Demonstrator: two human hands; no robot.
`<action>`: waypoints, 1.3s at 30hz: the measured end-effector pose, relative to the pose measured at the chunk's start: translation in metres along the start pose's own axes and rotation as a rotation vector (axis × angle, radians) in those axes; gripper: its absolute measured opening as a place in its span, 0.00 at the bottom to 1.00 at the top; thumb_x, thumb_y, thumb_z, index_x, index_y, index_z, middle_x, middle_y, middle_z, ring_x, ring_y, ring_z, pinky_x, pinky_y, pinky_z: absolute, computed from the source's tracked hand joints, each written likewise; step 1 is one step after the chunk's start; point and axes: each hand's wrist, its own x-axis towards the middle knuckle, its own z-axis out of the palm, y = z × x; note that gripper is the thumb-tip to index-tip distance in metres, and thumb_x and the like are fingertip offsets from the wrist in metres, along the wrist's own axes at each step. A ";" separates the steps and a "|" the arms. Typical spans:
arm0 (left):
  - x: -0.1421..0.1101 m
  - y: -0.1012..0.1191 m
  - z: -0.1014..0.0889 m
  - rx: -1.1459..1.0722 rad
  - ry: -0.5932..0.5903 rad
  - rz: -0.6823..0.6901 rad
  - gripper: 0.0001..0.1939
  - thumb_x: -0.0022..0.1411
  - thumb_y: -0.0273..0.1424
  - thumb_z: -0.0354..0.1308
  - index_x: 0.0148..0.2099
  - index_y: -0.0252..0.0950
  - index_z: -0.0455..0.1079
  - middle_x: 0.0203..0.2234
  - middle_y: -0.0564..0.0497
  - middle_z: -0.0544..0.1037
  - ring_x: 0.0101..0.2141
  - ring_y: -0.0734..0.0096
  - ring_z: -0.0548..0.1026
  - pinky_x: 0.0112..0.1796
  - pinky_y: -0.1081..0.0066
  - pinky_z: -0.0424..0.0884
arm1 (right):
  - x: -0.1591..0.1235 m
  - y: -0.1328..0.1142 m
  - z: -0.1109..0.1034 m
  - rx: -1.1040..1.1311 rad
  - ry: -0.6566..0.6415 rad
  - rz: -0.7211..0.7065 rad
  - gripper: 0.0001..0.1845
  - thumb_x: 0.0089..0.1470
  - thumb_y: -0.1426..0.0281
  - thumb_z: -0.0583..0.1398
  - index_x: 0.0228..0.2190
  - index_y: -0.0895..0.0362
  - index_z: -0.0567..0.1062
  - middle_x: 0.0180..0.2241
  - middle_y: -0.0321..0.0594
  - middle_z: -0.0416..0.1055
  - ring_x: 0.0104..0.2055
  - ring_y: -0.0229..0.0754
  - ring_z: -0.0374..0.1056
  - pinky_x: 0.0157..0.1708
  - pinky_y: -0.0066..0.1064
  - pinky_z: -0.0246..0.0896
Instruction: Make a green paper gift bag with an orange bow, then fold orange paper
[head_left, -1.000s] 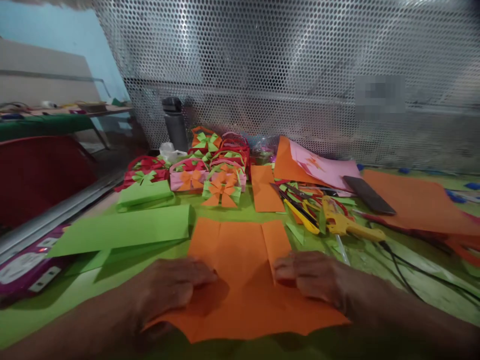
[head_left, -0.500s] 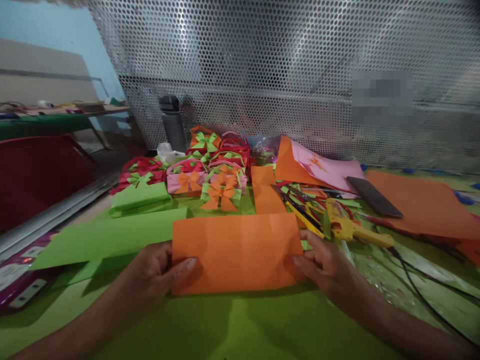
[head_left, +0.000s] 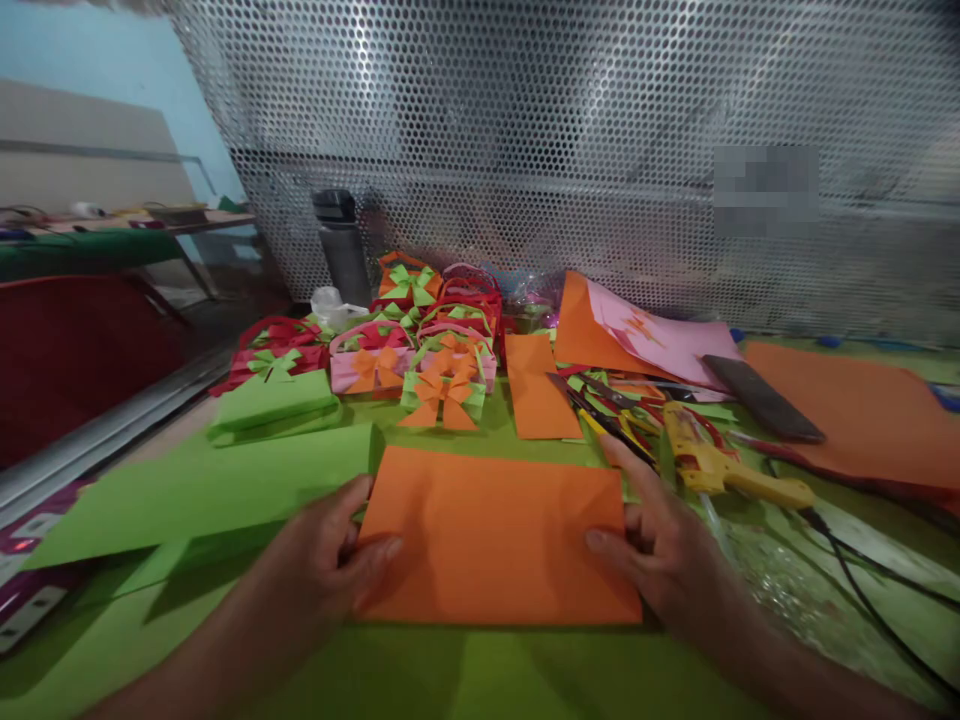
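Between my hands is a rectangular sheet of orange paper, held just above the green work surface. My left hand grips its left edge, thumb on top and fingers behind. At the right edge my right hand holds it the same way, with the index finger reaching up past the upper corner. Beyond the sheet stand several small paper baskets with bows, among them a green one with an orange bow. A narrow orange strip lies behind the sheet.
Green paper and a folded green piece lie left. To the right are a yellow glue gun with its cord, scissors, scraps, a dark phone and orange and pink sheets. A dark bottle stands by the perforated metal panel.
The orange sheet has come lower and nearer, tilting flatter, and has shifted slightly right with both hands. The creases seen on it before are less visible now.
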 end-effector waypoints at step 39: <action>-0.002 0.024 0.069 0.726 -0.341 0.719 0.34 0.64 0.49 0.41 0.65 0.33 0.47 0.64 0.36 0.49 0.60 0.32 0.48 0.47 0.28 0.51 | 0.011 0.038 -0.001 -0.564 -0.108 -0.461 0.12 0.54 0.69 0.55 0.39 0.52 0.76 0.34 0.41 0.76 0.35 0.44 0.73 0.30 0.30 0.69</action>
